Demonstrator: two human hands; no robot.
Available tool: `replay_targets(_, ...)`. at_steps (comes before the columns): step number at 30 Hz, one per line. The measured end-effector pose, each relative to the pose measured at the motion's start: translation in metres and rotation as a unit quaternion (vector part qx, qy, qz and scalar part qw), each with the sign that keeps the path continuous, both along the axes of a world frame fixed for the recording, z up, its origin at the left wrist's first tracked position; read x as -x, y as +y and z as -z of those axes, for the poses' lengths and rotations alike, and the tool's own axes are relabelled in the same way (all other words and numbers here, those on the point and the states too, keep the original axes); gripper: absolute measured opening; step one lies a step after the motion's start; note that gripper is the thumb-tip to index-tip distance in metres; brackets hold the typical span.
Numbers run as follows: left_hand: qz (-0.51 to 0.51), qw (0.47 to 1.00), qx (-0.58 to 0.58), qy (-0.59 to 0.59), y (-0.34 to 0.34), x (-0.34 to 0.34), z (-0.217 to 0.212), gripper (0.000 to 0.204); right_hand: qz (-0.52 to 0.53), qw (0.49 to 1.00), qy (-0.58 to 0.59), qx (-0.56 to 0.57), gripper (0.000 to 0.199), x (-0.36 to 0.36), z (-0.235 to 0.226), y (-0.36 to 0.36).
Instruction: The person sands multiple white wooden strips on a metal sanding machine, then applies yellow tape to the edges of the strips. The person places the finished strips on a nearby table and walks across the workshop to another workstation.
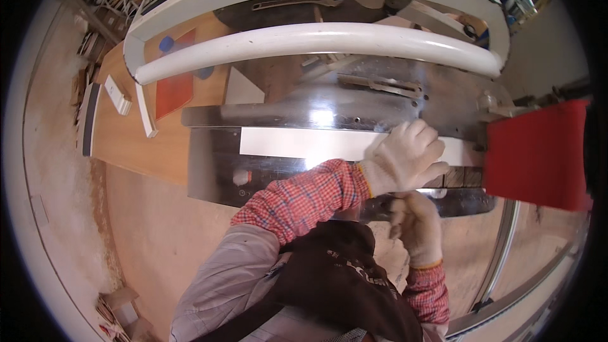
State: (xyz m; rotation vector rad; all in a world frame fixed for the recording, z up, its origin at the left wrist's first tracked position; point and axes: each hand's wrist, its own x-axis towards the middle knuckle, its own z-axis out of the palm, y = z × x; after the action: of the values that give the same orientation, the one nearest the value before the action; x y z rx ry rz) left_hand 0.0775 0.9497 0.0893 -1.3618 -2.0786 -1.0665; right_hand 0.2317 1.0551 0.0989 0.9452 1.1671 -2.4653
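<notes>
A long white strip of board lies on the dark metal bed, along a shiny metal fence. My left hand, in a white knit glove, rests on the strip near its right end, fingers partly spread over it. My right hand, gloved too, is just below, by the bed's front edge. Its fingers are curled and a little blurred; what they hold, if anything, is hidden. Beyond the strip's right end stands a red machine cover.
A thick white tube bar arches over the bed. Behind it lie a wrench and a slotted metal bar. To the left, a wooden tabletop carries white offcuts and an orange-red sheet. A metal rail runs at lower right.
</notes>
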Motion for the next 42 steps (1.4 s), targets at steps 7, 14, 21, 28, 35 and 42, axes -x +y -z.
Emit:
replay_targets(7,0.089,0.988,-0.084,-0.097,-0.021,0.005,-0.039,0.05,0.182,0.979,-0.01,0.094,0.03,0.062,0.004,-0.016)
replay_targets(14,-0.018,0.962,0.244,0.118,-0.171,0.022,-0.01,0.054,0.097,0.995,0.021,0.005,0.019,0.052,0.023,0.055)
replay_targets(21,-0.002,0.963,0.264,0.046,-0.105,0.029,0.006,0.047,0.129,0.974,0.169,0.08,0.018,0.026,0.043,0.109)
replay_targets(28,-0.032,0.962,0.251,0.105,0.0,0.019,0.026,0.034,0.143,0.963,0.183,-0.137,0.036,-0.031,0.028,0.064)
replay_targets(35,0.009,0.989,0.144,0.032,-0.023,-0.016,-0.012,0.052,0.05,0.929,0.192,-0.314,0.028,-0.056,0.024,-0.019)
replay_targets(42,-0.232,0.956,-0.031,0.177,-0.396,0.049,-0.056,0.023,0.145,0.875,0.209,-0.412,0.037,-0.037,0.042,-0.162)
